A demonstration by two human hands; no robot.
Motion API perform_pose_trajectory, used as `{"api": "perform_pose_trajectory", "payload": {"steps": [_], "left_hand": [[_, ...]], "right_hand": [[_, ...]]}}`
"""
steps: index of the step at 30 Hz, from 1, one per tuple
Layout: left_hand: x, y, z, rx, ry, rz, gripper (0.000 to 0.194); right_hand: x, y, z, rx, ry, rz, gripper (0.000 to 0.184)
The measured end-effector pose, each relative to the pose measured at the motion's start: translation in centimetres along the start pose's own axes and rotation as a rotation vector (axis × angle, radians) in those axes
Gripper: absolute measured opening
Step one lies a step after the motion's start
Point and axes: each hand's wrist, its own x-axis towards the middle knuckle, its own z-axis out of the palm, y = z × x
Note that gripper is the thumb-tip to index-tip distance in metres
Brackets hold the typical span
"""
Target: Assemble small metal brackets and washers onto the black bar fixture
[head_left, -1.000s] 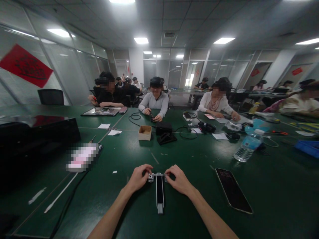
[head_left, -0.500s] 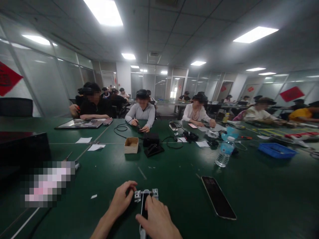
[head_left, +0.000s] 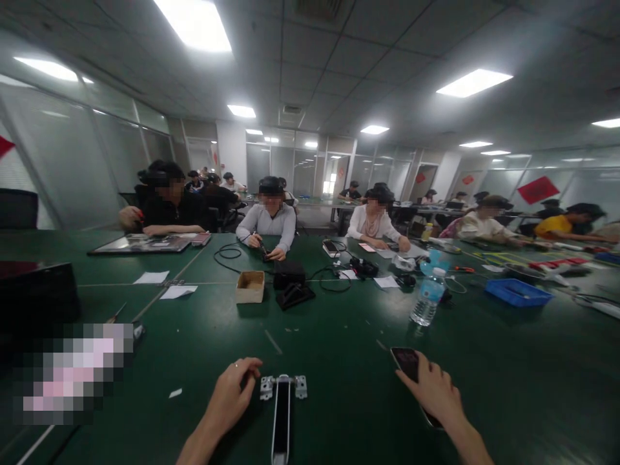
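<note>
My right hand [head_left: 436,387] lies over the dark smartphone [head_left: 405,360], thumb at its left edge and fingers across it; the phone's lower part is mostly covered. On the table in front of me is a long narrow piece [head_left: 281,423] with a black face and pale rim. Silvery metal brackets with holes, like hinge plates, flank its far end, the right bracket [head_left: 301,387] fully showing. Just left of these, my left hand [head_left: 235,391] rests with loosely bent fingers, thumb apart, holding nothing and not touching the piece.
A water bottle [head_left: 427,298] stands beyond the phone. Farther off are an open cardboard box [head_left: 250,290], a black stand [head_left: 294,296] with cables and a blue tray [head_left: 517,294]. A paper scrap [head_left: 175,392] lies to the left. Several people sit across the green table [head_left: 339,381].
My right hand has left the narrow piece and moved right onto the smartphone. My left hand has stayed by the brackets. The view has turned slightly to the right.
</note>
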Motion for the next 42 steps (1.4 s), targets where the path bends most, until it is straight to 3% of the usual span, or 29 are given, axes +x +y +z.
{"api": "perform_pose_trajectory", "payload": {"steps": [1,5,7,8,9,11,13,15,17,19,22,25,30,32,37,42], "left_hand": [[-0.1,0.0,0.0,0.007,-0.001,-0.008,0.024],[-0.2,0.2,0.0,0.024,-0.008,-0.043,0.025],[-0.3,0.4,0.0,0.036,-0.017,-0.039,0.026],[-0.3,0.5,0.1,0.041,-0.027,-0.034,0.027],[-0.3,0.6,0.2,0.045,-0.037,-0.03,0.027],[-0.3,0.7,0.4,0.051,-0.052,-0.027,0.027],[-0.4,0.5,0.6,0.053,-0.053,-0.029,0.027],[-0.5,0.3,0.7,0.049,-0.041,-0.034,0.026],[-0.5,0.0,0.7,0.05,-0.026,-0.044,0.026],[-0.5,-0.2,0.6,0.061,-0.017,-0.057,0.025],[-0.3,-0.3,0.3,0.072,-0.017,-0.065,0.026],[-0.2,-0.2,0.2,0.061,-0.015,-0.057,0.025],[-0.2,-0.2,0.5,0.032,-0.034,-0.03,0.024],[-0.2,-0.2,0.7,0.029,-0.047,-0.021,0.024],[-0.1,-0.1,0.7,0.017,-0.077,-0.027,0.024],[0.2,-0.1,0.6,0.03,-0.112,-0.045,0.024]], "right_hand": [[0.5,1.9,0.1,-0.015,-0.043,0.026,0.07],[1.6,7.8,0.0,-0.09,0.033,0.247,0.08],[1.1,7.9,-0.3,-0.148,0.117,0.27,0.083],[0.4,7.0,-0.2,-0.173,0.208,0.188,0.082],[-0.7,5.3,0.1,-0.166,0.258,0.078,0.08],[-4.0,0.1,1.2,-0.032,0.177,-0.155,0.071],[-7.9,-6.4,2.7,0.149,-0.023,-0.314,0.061],[-11.5,-12.8,4.0,0.215,-0.29,-0.374,0.061],[-13.9,-18.0,4.7,0.226,-0.445,-0.429,0.056],[-14.8,-21.4,4.8,0.193,-0.466,-0.434,0.052],[-14.5,-23.3,4.6,0.105,-0.437,-0.453,0.042],[-13.3,-22.6,4.4,0.097,-0.408,-0.463,0.033],[-9.5,-18.1,3.9,0.232,-0.329,-0.395,0.026],[-6.6,-15.8,3.5,0.255,-0.259,-0.379,0.02],[3.2,-10.0,2.9,0.014,0.021,-0.311,0.02],[11.0,-5.6,2.7,-0.079,0.061,-0.248,0.023]]}}
